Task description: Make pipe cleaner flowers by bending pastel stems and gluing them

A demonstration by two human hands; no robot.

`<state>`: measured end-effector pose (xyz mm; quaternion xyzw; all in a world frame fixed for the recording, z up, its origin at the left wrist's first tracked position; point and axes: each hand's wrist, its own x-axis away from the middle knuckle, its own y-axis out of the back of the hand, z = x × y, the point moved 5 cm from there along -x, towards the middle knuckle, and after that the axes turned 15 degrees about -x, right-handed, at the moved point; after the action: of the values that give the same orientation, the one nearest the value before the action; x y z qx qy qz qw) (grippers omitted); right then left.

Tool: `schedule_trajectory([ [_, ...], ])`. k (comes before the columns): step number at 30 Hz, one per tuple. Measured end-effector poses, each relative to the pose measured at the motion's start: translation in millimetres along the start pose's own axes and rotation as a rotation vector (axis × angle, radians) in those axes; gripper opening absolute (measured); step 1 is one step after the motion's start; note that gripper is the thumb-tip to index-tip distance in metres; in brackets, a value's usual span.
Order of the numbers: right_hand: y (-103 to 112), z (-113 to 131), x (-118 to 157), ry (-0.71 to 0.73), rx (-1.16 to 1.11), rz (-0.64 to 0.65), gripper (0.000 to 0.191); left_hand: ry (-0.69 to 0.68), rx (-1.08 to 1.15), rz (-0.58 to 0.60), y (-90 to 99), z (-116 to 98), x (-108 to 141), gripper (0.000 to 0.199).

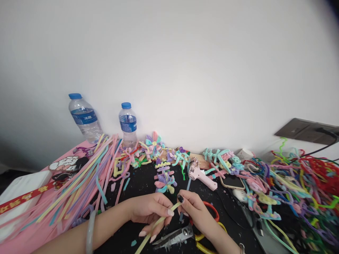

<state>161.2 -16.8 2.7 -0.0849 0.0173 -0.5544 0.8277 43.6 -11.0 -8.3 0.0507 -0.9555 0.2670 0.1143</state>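
A pale yellow pipe cleaner (159, 223) runs slantwise between my two hands. My left hand (152, 211) pinches it between thumb and fingers, and its long end hangs toward the bottom edge. Near its upper end, my right hand (193, 208) grips it between thumb and forefinger. Scissors (180, 235) with red and yellow handles lie beneath my hands, blades pointing left. Just beyond my right hand rests a pink glue gun (201, 176) with a glue stick (189, 185) in it. A pastel pipe-cleaner flower (165, 182) lies just past my left hand.
Loose pastel pipe cleaners (79, 180) spread over the pink surface at left. Two water bottles, a left one (84, 118) and a right one (128, 123), stand by the wall. A phone (232, 182) and a tangled heap of pipe cleaners (312, 197) lie at right.
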Motion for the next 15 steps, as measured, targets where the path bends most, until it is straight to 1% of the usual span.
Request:
schedule_trajectory([
  [6,-0.4,2.4,0.1,0.036,0.047,0.022,0.04,-0.005,-0.014,0.007,-0.5,0.0,0.0,0.026],
  [15,-0.9,4.3,-0.1,0.084,0.128,0.007,0.042,-0.002,-0.041,0.018,-0.3,0.7,-0.8,0.028],
])
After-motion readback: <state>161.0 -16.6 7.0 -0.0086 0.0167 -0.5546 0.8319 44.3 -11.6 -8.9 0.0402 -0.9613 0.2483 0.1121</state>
